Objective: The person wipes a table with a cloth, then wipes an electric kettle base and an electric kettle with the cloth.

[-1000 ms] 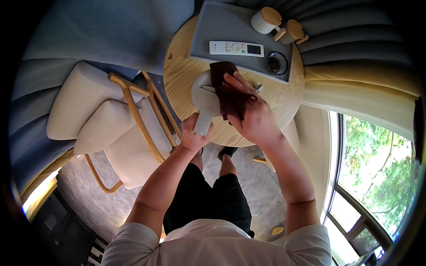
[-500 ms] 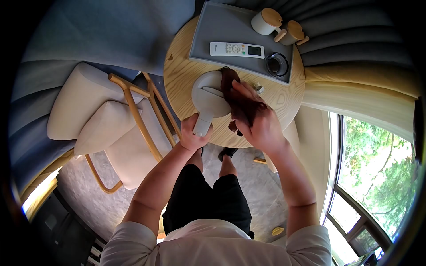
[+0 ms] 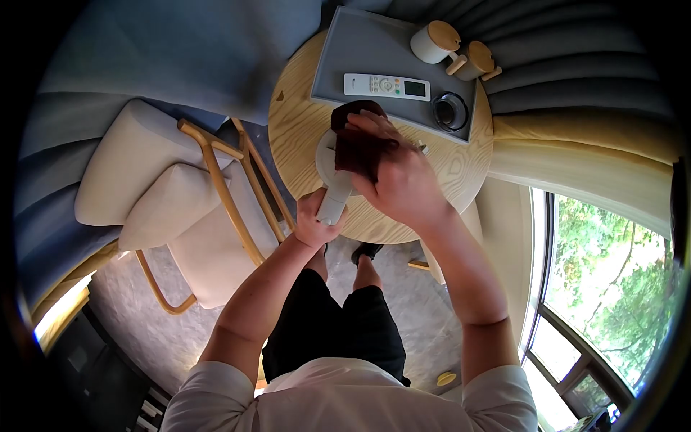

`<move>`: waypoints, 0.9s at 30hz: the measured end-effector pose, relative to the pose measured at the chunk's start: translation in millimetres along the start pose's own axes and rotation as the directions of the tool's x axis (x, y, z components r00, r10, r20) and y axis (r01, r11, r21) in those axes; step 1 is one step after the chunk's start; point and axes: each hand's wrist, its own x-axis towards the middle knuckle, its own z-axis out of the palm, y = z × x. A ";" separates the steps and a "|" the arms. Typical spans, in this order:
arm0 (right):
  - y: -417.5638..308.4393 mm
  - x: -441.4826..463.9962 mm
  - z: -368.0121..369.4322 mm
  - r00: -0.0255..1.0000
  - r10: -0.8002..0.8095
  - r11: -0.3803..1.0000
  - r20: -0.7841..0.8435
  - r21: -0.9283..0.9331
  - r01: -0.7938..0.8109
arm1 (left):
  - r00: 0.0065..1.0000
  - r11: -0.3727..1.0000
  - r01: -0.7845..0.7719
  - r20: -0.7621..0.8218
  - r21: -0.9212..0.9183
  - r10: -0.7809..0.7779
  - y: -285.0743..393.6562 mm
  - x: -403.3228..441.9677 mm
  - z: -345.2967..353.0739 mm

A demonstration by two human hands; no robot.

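Note:
My left hand is closed round the handle of a pale grey electric kettle, seen from above on the round wooden table. The handle points toward my body. My right hand grips a dark reddish-brown cloth, which lies over the top of the kettle and hides much of the lid. The fingers of that hand are bent into the cloth. Only the kettle's left edge and its handle show.
Beyond the kettle, a grey tray bears a white remote control, a dark glass ashtray and two mugs with wooden lids. A cushioned wooden armchair stands to the left. Curtains and a window are at right.
My right hand and the cloth have moved left, from the kettle's right side to over its top. My left hand has kept its hold on the handle.

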 end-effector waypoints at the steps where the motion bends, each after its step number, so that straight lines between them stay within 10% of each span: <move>1: -0.5 1.6 1.2 1.000 -0.011 1.000 0.006 -0.005 0.011 | 1.000 1.000 -0.017 -0.002 0.014 0.017 -0.8 -0.1 0.4; 19: -18.3 -7.8 14.5 0.977 -0.111 0.992 0.183 -0.037 0.120 | 0.991 0.994 -0.080 -0.113 -0.071 0.071 2.2 1.4 2.3; 23: -25.6 -30.6 8.6 0.966 -0.105 0.992 0.235 -0.050 0.120 | 0.990 0.975 0.106 -0.070 -0.197 -0.121 -2.4 -10.1 8.8; 27: -39.3 -51.8 0.9 0.953 -0.133 0.991 0.271 0.019 0.133 | 0.856 0.622 0.449 0.110 -0.642 -0.505 -41.1 -52.6 35.7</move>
